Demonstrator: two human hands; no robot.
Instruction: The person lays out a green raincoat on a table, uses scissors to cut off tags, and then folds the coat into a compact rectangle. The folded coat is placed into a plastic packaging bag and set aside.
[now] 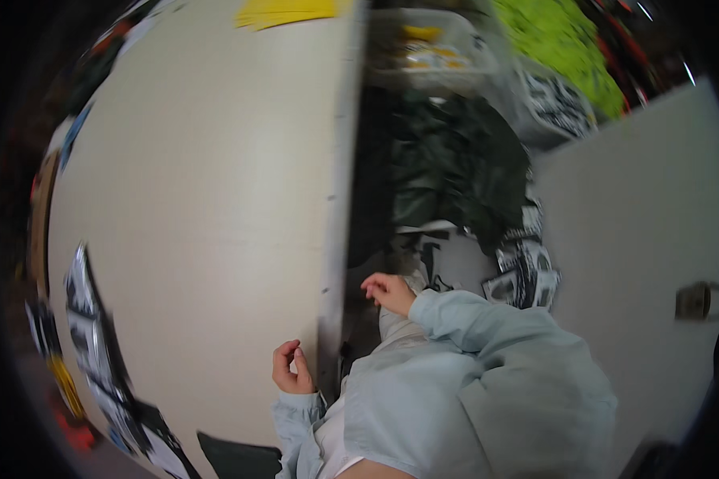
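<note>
My left hand (293, 369) is over the near edge of the pale table (208, 199), fingers loosely curled with a gap to the thumb and nothing between them. Past the table edge, my right hand (389, 293) hangs in front of my body, its fingers loosely bent and empty. Beyond it, a heap of dark green garments (455, 164) lies beside the table. Several silver and black packets (527, 271) are on the floor by that heap.
A metal strip (339, 199) edges the table. Yellow sheets (286, 12) lie at its far end, silver packets (88, 327) along its left side. Translucent bins (431, 78) stand behind the garments, with bright yellow-green fabric (559, 48) alongside. Something dark green (240, 455) lies at the near edge.
</note>
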